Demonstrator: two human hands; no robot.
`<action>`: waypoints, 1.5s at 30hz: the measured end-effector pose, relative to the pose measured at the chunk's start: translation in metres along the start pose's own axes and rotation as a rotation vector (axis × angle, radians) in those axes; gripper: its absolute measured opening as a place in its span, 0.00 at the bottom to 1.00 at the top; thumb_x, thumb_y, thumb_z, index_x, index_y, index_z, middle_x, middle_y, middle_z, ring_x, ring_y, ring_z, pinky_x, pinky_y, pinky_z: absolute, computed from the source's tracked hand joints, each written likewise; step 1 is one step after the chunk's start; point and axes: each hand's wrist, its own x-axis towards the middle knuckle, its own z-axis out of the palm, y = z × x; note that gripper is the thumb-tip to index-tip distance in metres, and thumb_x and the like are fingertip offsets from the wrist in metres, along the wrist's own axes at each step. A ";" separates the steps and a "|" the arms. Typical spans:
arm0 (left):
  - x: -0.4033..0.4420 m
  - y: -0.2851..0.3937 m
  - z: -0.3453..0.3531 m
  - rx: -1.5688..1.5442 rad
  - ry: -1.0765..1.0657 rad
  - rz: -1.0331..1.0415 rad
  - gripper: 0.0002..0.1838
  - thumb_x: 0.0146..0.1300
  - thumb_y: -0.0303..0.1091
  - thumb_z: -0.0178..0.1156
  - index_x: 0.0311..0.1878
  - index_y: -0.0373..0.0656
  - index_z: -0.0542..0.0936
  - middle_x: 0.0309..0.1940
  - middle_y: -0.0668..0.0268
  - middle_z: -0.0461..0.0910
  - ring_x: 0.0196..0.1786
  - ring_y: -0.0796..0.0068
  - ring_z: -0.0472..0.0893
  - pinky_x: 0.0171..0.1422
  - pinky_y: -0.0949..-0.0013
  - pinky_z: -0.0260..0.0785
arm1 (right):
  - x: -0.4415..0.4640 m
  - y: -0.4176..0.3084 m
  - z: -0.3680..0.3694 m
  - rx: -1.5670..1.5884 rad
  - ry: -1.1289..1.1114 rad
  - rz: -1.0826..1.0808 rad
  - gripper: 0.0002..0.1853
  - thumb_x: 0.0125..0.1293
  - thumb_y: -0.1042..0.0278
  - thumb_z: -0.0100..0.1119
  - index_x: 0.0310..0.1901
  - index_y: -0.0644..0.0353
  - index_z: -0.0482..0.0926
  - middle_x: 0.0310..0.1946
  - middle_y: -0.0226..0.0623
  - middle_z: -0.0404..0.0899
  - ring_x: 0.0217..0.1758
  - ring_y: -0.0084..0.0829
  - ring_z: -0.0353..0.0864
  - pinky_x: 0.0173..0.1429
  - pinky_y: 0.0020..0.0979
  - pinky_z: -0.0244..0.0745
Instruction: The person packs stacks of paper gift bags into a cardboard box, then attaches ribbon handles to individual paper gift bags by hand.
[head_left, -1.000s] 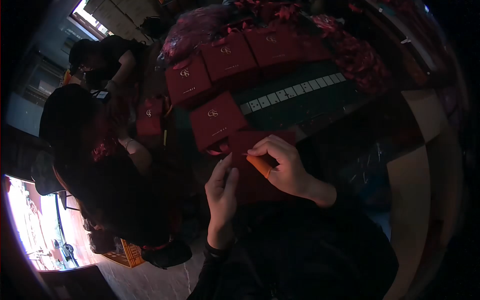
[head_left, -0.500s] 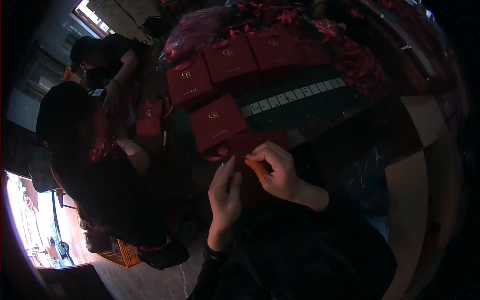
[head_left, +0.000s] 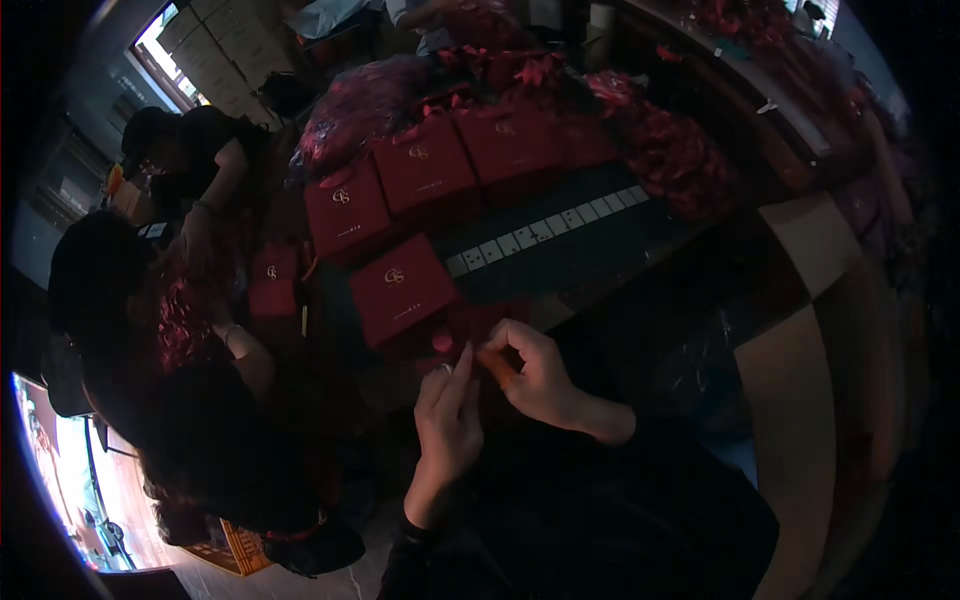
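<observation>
Several red bags [head_left: 403, 294] ahead of hands [head_left: 447, 430]; pale strip [head_left: 549, 231], red heap [head_left: 675, 155] beyond.

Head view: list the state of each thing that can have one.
Left hand, raised, fingers close together; grip unclear.
Right hand, thumb and forefinger pinched; anything between them unclear.
Orange finger cover, worn on the right hand.
Three red square packages with gold lettering, side by side.
Single red square package with gold lettering, apart from that row, printed face showing.
White strip of marked rectangles, flat on the green surface.

Dim — white glare lower left
</observation>
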 end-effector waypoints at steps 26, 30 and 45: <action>0.018 0.000 -0.004 0.017 -0.430 0.170 0.15 0.46 0.17 0.59 0.40 0.36 0.80 0.26 0.57 0.74 0.32 0.58 0.72 0.39 0.63 0.63 | -0.025 0.014 -0.069 0.190 -0.395 0.073 0.04 0.55 0.74 0.64 0.33 0.61 0.79 0.52 0.39 0.74 0.48 0.35 0.77 0.53 0.31 0.71; 0.013 -0.003 0.004 0.194 -0.280 0.289 0.10 0.43 0.17 0.60 0.32 0.37 0.79 0.23 0.58 0.72 0.30 0.58 0.69 0.36 0.62 0.59 | -0.026 0.009 -0.071 0.154 -0.329 0.064 0.05 0.55 0.74 0.64 0.33 0.61 0.78 0.50 0.38 0.75 0.48 0.36 0.78 0.51 0.30 0.72; 0.022 0.000 -0.001 0.040 -0.161 0.141 0.10 0.42 0.22 0.65 0.32 0.43 0.81 0.33 0.61 0.69 0.40 0.59 0.67 0.44 0.62 0.59 | -0.010 -0.002 -0.069 0.069 -0.253 0.011 0.09 0.49 0.75 0.70 0.33 0.61 0.81 0.39 0.41 0.79 0.43 0.35 0.79 0.49 0.30 0.72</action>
